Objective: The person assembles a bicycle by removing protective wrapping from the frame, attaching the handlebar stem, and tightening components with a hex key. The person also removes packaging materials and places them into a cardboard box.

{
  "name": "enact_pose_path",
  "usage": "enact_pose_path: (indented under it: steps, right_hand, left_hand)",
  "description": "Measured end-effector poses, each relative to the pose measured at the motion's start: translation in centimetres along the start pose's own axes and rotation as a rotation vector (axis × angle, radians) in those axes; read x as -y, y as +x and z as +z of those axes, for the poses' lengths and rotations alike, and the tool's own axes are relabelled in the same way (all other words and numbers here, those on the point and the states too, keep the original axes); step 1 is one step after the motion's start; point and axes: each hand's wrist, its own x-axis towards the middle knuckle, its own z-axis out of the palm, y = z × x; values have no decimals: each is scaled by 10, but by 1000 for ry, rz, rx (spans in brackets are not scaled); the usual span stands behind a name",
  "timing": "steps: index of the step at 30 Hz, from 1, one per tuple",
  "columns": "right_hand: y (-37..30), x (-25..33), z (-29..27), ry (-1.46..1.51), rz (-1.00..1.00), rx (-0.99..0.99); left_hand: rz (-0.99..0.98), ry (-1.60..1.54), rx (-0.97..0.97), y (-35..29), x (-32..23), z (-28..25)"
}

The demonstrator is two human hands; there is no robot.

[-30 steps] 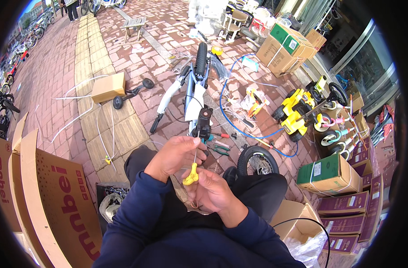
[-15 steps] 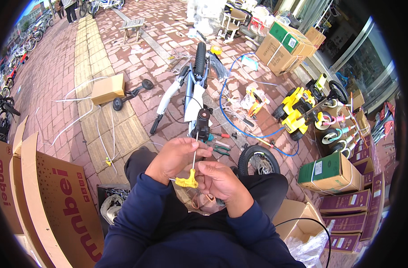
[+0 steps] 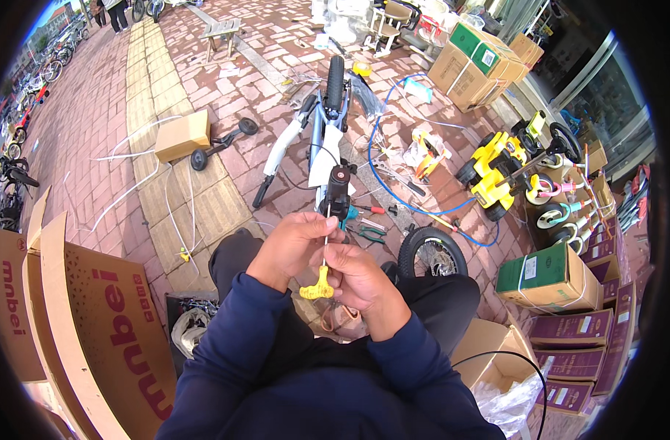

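Close in front of me is a T-handle hex wrench with a yellow grip (image 3: 318, 291) and a thin metal shaft pointing away. My left hand (image 3: 292, 248) pinches the upper shaft near its far end. Around the shaft just above the grip, the fingers of my right hand (image 3: 362, 282) are closed. The wrench's tip meets or lies just before a black stem-like part (image 3: 339, 187) of a partly assembled bicycle; the exact contact is hidden. The bicycle's blue frame (image 3: 317, 143) carries white wrapping (image 3: 285, 150), and a black tyre (image 3: 336, 81) sticks up at its far end.
A loose wheel (image 3: 432, 253) and green-handled pliers (image 3: 372, 234) lie right of my hands. A blue hose (image 3: 372, 165) curves past a yellow toy vehicle (image 3: 494, 172). Large cartons (image 3: 108, 315) stand left; a green-topped box (image 3: 547, 279) stands right. Training wheels (image 3: 225, 143) lie beyond.
The yellow grip has turned and shifted slightly right and up in view. Both hands keep their hold on the shaft. The whole view has shifted a little.
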Motion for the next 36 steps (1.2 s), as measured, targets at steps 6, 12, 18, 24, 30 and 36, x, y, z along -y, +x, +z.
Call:
enact_pose_path:
  steps: [6,12,18,24,30,36]
  right_hand:
    - [10,1,-14,14,-5,66]
    - [15,-6,-18,76,-8,72]
    - [12,-9,-6,13,-49,-36]
    - [11,-11,-12,89,-28,79]
    - [18,-11,-22,68,-10,210]
    - [18,-12,-12,-41,-78,71]
  left_hand:
    - [-61,-64,63,-1,-2,3]
    - [18,-78,123,3,5,-9]
    - [45,-27,44,11,9,-14]
    - [-26,-132,174,8,5,-14]
    - [41,-155,186,8,14,-13]
    - [52,-72,178,9,12,-18]
